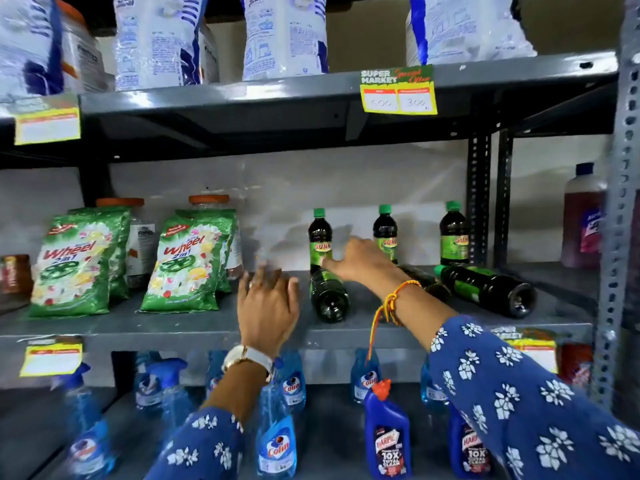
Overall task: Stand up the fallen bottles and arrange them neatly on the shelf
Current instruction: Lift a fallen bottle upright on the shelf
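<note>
Three dark bottles with green caps stand at the back of the middle shelf (173, 327): left (319, 237), middle (384, 230) and right (453, 233). Three more lie fallen in front: one (329, 296) with its base toward me, one (426, 282) partly hidden behind my right wrist, and one (488, 289) at the right. My right hand (360, 259) reaches in over the fallen left bottle, fingertips at its neck and the standing left bottle's label; no grip shows. My left hand (266, 303) hovers open, blurred, just left of the fallen left bottle.
Two green Wheel detergent bags (76, 261) (188, 258) stand on the shelf's left half. Blue Colin spray bottles (277, 441) and Harpic bottles (388, 434) fill the shelf below. White bags line the shelf above. A steel upright (620, 237) bounds the right side.
</note>
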Available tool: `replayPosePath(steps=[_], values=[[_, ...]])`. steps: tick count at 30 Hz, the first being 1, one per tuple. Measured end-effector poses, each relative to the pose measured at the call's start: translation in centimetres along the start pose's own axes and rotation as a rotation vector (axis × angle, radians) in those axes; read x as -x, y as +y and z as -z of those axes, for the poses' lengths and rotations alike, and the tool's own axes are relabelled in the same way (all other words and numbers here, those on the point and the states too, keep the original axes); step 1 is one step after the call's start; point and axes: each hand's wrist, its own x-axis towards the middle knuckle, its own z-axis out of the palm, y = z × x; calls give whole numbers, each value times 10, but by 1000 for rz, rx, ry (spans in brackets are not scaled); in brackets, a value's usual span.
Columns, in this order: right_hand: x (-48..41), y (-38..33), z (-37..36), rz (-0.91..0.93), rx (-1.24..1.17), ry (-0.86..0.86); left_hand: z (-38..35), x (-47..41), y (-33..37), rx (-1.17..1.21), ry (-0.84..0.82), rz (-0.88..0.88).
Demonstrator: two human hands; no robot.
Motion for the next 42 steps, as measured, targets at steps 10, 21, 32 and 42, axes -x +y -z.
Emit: replayPosePath(steps=[10, 21, 32, 42], values=[[-29, -32, -65, -204, 455, -239, -53, 50, -23, 53, 106, 7], [-8, 15, -90, -95, -229, 252, -67, 49, -26, 61, 222, -29], [-12, 22, -100, -108, -431, 145, -68, 50, -26, 75, 220, -14], [-24, 35, -106, -111, -724, 54, -71, 52, -26, 59, 211, 5]])
